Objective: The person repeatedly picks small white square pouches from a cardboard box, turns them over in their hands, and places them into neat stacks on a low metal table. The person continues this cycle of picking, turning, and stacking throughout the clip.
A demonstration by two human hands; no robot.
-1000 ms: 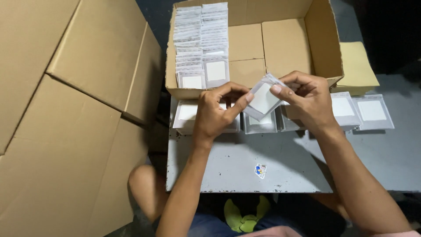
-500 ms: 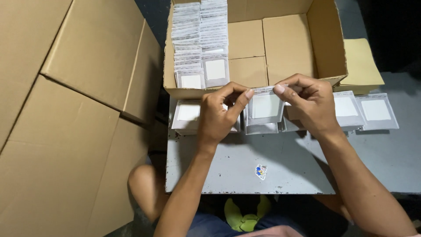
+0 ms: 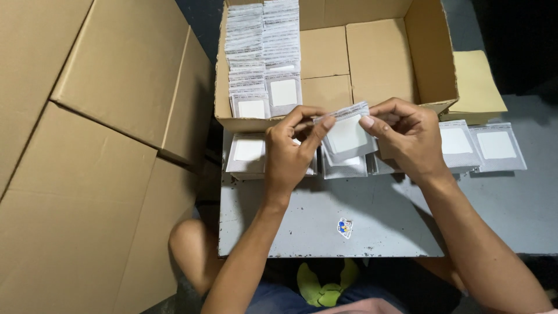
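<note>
Clear packet (image 3: 347, 136) – white insert, both hands pinching

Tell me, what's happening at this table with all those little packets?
A person holds one small clear packet with a white square inside, pinching its top edge between the left hand and right hand above a grey table. More packets lie in a row on the table. Behind them an open cardboard box holds two packed rows of the same packets.
</note>
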